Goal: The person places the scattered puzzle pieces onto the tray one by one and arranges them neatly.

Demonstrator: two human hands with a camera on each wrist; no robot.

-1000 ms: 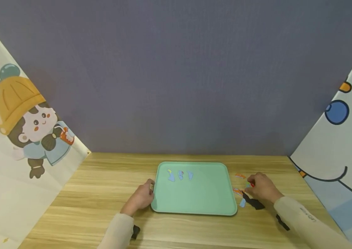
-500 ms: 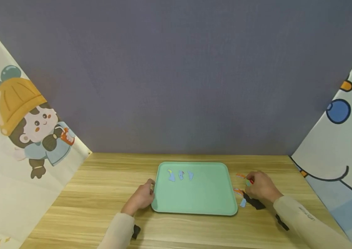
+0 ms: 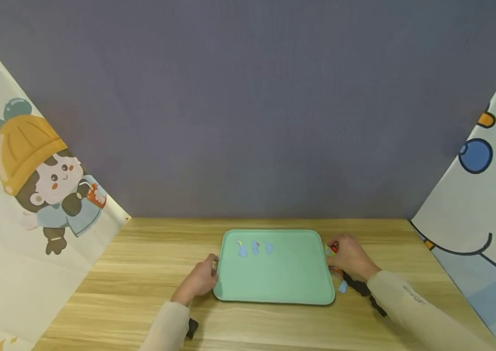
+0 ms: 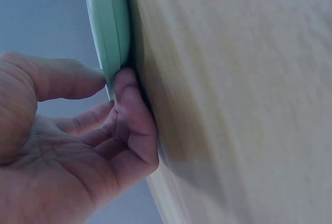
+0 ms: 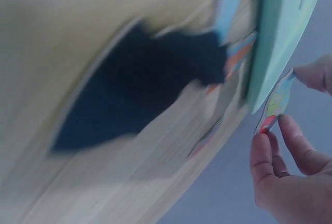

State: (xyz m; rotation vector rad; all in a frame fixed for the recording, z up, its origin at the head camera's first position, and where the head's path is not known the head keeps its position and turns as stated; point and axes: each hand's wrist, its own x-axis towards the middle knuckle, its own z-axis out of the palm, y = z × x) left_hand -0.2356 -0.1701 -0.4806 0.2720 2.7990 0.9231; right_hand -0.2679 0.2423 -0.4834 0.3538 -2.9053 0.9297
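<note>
A pale green tray (image 3: 283, 275) lies on the wooden table. At its left edge my left hand (image 3: 199, 278) grips the rim, thumb above and curled fingers underneath, as the left wrist view shows. Beside the tray's right rim, my right hand (image 3: 352, 256) pinches a small flat puzzle piece (image 5: 277, 102) printed in red, green and blue. The right wrist view has that piece tilted up between thumb and fingertips, close to the tray wall (image 5: 272, 32). Three light blue pieces, among them a middle one (image 3: 255, 247), lie in a row at the tray's upper left.
Right of the tray, a black irregular piece (image 3: 356, 285), a light blue one (image 3: 343, 286) and an orange one (image 3: 334, 270) lie on the table (image 3: 248, 326). A grey wall (image 3: 248, 122) rises behind, with cartoon-printed panels (image 3: 32, 161) on both sides.
My right hand has moved left with the coloured puzzle piece, from over the loose pieces to the tray's right rim. My left hand keeps its grip in the same spot.
</note>
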